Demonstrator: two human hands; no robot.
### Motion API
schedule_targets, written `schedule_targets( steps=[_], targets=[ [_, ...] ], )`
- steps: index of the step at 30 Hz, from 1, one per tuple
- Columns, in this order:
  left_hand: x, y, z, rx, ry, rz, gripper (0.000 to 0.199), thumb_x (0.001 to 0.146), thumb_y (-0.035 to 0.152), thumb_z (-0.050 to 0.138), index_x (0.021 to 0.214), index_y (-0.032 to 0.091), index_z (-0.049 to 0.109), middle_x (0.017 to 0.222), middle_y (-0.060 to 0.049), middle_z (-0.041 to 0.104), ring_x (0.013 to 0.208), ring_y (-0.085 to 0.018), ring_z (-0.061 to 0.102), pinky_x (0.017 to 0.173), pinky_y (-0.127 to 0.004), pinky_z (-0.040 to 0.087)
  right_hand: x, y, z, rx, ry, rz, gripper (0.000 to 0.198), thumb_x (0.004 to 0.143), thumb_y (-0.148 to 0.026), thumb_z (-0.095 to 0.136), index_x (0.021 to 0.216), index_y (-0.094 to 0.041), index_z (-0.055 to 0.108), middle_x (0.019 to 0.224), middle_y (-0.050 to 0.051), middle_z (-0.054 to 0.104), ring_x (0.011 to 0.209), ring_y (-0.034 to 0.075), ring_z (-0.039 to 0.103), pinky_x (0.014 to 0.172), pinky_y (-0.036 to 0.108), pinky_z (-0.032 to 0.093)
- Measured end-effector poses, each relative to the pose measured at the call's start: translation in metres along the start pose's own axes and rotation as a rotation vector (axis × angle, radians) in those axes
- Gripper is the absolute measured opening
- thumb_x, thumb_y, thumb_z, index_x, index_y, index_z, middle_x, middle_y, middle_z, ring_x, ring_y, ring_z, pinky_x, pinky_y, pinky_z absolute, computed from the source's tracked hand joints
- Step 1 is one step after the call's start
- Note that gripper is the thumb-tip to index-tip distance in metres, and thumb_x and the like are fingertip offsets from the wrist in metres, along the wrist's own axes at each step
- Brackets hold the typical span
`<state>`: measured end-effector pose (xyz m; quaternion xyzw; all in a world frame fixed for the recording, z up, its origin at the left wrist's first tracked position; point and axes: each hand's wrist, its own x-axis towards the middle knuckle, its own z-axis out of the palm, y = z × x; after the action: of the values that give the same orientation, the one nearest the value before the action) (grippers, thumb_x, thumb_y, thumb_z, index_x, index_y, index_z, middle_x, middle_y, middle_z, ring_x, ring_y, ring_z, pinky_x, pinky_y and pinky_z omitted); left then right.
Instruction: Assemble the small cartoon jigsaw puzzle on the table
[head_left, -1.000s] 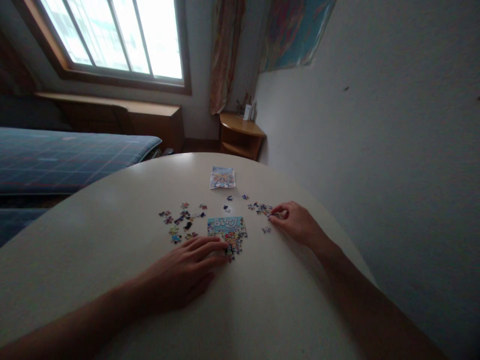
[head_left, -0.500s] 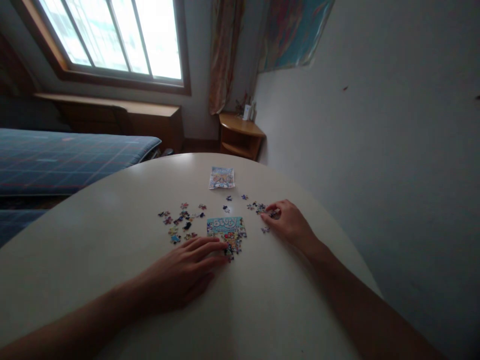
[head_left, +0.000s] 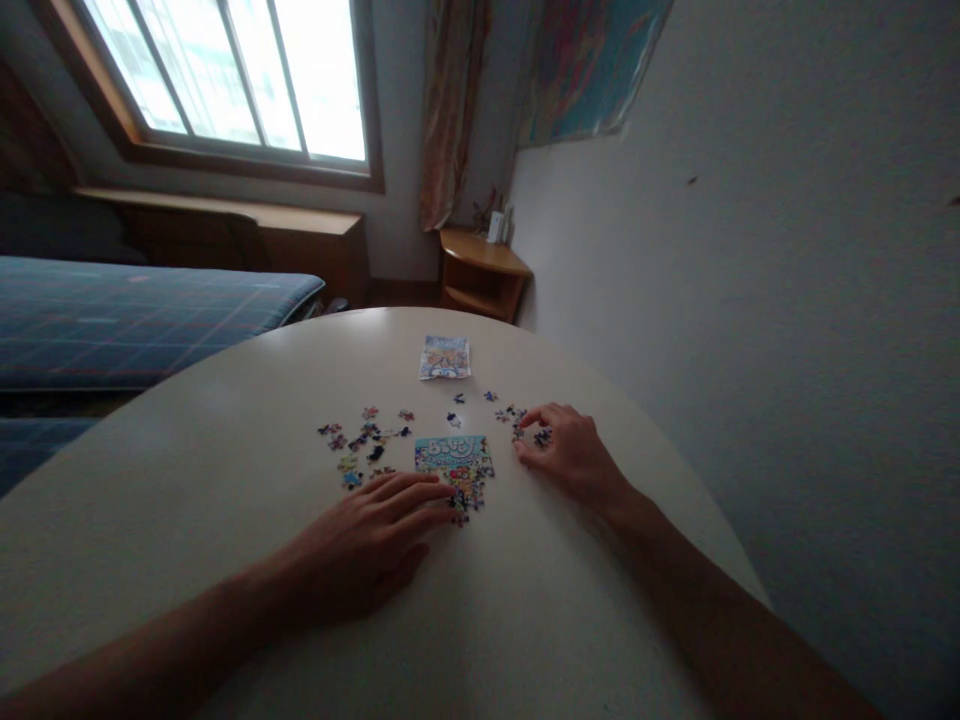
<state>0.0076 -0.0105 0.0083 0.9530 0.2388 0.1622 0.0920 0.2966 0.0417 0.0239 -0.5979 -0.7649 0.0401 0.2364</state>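
Left hand (head_left: 367, 545) lies flat, fingers together, touching the half-built puzzle (head_left: 455, 465); right of the puzzle, right hand (head_left: 568, 455) pinches loose pieces (head_left: 541, 437)

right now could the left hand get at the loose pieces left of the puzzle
Probably yes. The left hand lies flat on the table, fingertips at the part-built puzzle, and the loose pieces lie scattered just beyond it with only bare tabletop between.
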Motion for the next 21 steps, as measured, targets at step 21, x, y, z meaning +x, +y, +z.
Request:
schedule_targets(
  steps=[21],
  targets=[
    [0.01, 0.012, 0.004, -0.471, 0.391, -0.413, 0.017, 0.091, 0.021, 0.053, 0.101, 0.023, 0.066, 0.098, -0.001, 0.075, 0.09, -0.017, 0.071, 0.084, -0.033, 0.057, -0.041, -0.084, 0.009, 0.463, 0.025, -0.242, 0.016, 0.077, -0.021, 0.073, 0.09, -0.024, 0.066, 0.082, 0.001, 0.072, 0.081, 0.019, 0.067, 0.078, 0.036, 0.052]
  ],
)
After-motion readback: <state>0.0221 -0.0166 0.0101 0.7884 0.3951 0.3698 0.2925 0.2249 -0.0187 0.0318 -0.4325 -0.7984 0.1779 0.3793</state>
